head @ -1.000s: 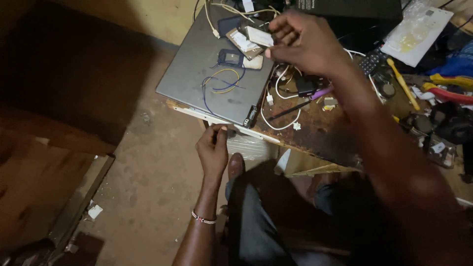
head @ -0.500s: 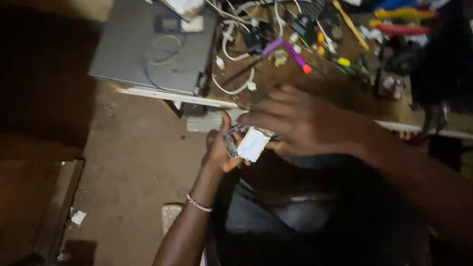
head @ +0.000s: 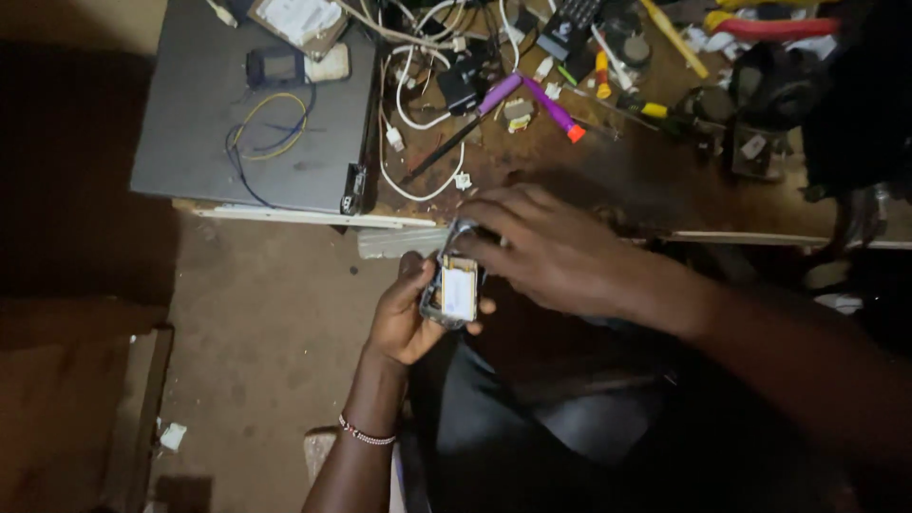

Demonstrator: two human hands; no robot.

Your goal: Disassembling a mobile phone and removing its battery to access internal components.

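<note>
small opened phone with a grey metal frame and a pale battery showing sits in the person's lap zone, just below the front edge of the worn brown wooden desk, over the dark trousers.

left hand: cradles the phone from beneath and from its left side, grip curled around the frame, thumb along the edge. beaded bracelet on that wrist.

right hand: reaches across from the right, fingertips pressed together at the phone's top end, pinching or prying there. exact contact point is shadowed; cannot tell whether a small part is held between them.

on the desk, well apart from the hands: flat grey laptop lid with a loop of yellow and blue wire, a tangle of white cables, a purple-handled tool with an orange tip, a yellow-handled screwdriver.

judgement of step: phone is open-backed and being worked at its top edge, a disassembly or reseating stage, mid-way by the look of it.

next move calls for: a steady left-hand cradle so the frame does not twist, and a light, precise pull or press from the right fingertips. dim light makes small parts easy to drop onto the bare earthen floor.
</note>
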